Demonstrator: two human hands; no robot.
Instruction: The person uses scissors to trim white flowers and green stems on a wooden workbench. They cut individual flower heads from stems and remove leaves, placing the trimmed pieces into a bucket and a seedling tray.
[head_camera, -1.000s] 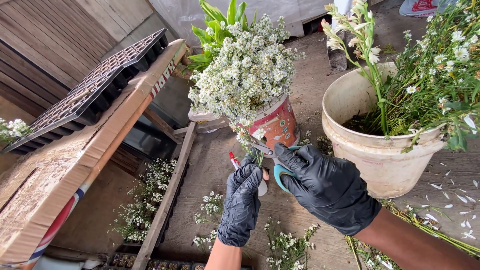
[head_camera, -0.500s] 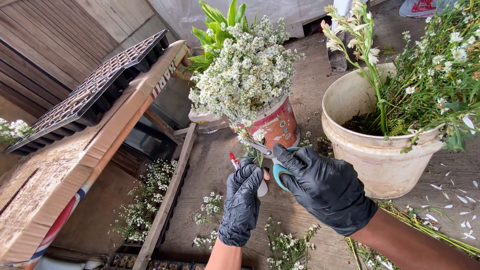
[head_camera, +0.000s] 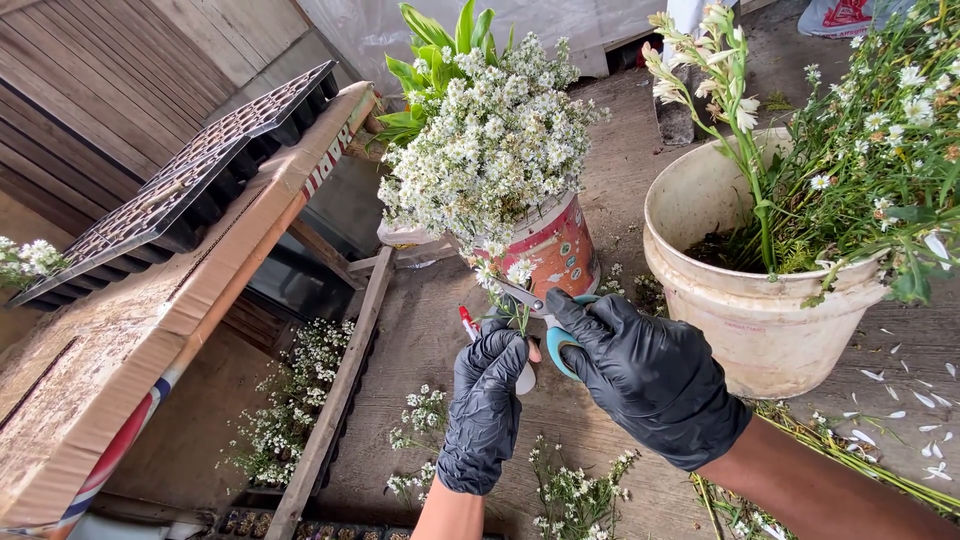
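Note:
Both my hands wear black gloves. My left hand (head_camera: 486, 405) pinches a small sprig of white flowers (head_camera: 508, 285) by its green stem. My right hand (head_camera: 645, 375) grips scissors (head_camera: 548, 325) with teal handles, the blades pointing at the sprig's stem just above my left fingers. Right behind the sprig stands a red and white bucket (head_camera: 560, 250) packed with a dense bunch of small white flowers (head_camera: 490, 140). A white object with a red tip (head_camera: 468, 322) lies by my left hand, mostly hidden.
A cream bucket (head_camera: 745, 300) with tall green stems and white daisy-like flowers stands at the right. Cut flower bits (head_camera: 420, 420) and petals litter the concrete floor. At the left, a cardboard sheet (head_camera: 150, 330) and a black seedling tray (head_camera: 190, 180) rest on a wooden frame.
My hands have barely shifted; the scissors stay at the sprig's stem.

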